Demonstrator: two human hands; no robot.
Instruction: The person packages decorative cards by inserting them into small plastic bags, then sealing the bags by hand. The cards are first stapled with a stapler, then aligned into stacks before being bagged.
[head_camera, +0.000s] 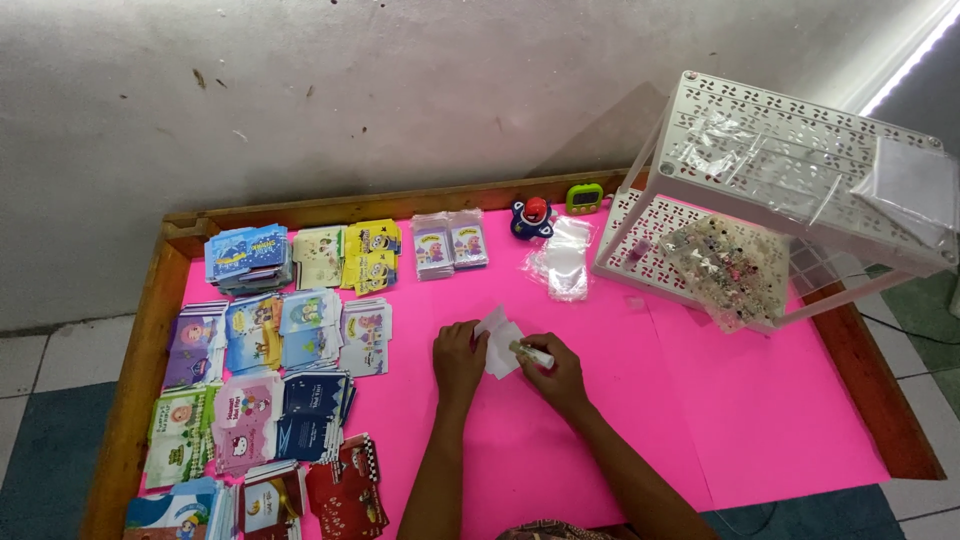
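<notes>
My left hand (458, 362) presses on the left side of a small white paper or plastic packet (499, 344) lying on the pink table cover (720, 400). My right hand (556, 372) holds a small white tube-like object (531, 353) against the packet's right edge. Both hands meet near the middle of the table.
Stacks of colourful cartoon card packets (280, 340) fill the table's left side. Clear plastic bags (563, 258), a blue-red toy (532, 217) and a green timer (585, 198) lie at the back. A white perforated rack (800, 190) with bagged trinkets stands at the right. A wooden rim (140, 350) borders the table.
</notes>
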